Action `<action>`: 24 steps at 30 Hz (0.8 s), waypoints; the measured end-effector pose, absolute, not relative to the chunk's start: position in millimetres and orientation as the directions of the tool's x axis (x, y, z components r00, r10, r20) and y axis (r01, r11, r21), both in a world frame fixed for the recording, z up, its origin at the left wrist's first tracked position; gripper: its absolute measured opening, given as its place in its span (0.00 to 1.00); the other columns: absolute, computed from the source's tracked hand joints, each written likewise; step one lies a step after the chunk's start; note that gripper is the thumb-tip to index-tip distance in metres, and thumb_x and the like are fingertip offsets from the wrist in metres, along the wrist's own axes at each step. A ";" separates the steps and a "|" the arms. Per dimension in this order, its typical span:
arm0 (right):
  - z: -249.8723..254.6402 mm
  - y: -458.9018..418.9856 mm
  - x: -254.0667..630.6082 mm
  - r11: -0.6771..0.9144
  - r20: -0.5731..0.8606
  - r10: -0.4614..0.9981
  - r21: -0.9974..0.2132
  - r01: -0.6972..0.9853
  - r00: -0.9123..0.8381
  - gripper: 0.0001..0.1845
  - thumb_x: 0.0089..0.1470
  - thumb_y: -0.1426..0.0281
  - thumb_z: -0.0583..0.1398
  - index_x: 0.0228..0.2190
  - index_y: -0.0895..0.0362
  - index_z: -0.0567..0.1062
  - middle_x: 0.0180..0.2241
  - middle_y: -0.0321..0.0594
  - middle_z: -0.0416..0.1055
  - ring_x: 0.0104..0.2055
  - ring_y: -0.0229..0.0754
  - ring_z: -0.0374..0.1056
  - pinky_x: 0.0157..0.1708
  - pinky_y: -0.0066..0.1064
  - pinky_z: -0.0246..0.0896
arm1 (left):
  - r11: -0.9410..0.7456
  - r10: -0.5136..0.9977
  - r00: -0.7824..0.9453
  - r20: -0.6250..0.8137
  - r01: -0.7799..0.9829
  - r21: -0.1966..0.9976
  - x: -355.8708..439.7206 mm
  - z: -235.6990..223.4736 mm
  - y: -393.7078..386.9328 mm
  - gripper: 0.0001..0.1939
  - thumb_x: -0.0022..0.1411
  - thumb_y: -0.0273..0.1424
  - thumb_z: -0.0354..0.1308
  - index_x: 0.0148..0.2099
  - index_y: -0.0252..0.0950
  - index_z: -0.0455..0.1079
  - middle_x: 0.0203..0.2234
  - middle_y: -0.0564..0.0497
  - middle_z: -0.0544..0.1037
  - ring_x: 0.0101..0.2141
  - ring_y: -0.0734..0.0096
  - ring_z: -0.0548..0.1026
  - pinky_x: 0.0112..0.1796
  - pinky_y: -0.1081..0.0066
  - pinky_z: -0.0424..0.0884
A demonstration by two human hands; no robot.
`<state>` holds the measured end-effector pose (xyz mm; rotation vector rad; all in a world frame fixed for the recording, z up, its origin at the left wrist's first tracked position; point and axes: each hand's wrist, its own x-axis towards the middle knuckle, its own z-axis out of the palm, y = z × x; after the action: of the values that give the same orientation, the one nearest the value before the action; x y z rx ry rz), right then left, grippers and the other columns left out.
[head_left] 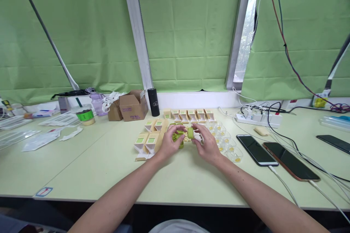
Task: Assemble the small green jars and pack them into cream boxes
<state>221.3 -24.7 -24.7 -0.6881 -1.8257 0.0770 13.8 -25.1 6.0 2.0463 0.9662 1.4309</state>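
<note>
My left hand (172, 141) has its fingers and thumb curled around one of several small olive-green plastic pieces (180, 144) near the middle of the table. Opposite it, my right hand (206, 145) grips a small green-capped white piece (190, 133) between thumb and fingers. The two hands are apart, with small yellowish parts (186, 139) showing between them. Beside my left hand stand open folded cartons (151, 141) with green squares. Clear plastic cups with yellow dots (234, 155) lie right of my right hand. My fingers partly hide both held pieces.
A row of small cartons (193, 115) stands behind my hands. A black bottle (153, 102) and cardboard box (133, 105) are at back left. Two phones (257, 150) with cables lie at right, before a power strip (258, 119). The front table edge (188, 204) runs below my forearms.
</note>
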 end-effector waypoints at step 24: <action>-27.1 -23.0 220.0 0.847 0.868 0.438 -0.312 0.431 -0.234 0.25 0.64 0.74 0.61 0.61 0.50 0.70 0.56 0.51 0.74 0.61 0.55 0.71 0.59 0.54 0.73 | -0.535 0.845 0.171 0.507 0.256 0.805 21.4 1.0 -18.0 0.15 0.64 0.44 0.66 0.36 0.36 0.76 0.30 0.49 0.78 0.33 0.67 0.74 0.37 0.66 0.71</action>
<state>220.0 -23.0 -27.1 -0.6541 -1.8566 0.0080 21.4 -18.0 1.0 1.8962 1.0368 1.3730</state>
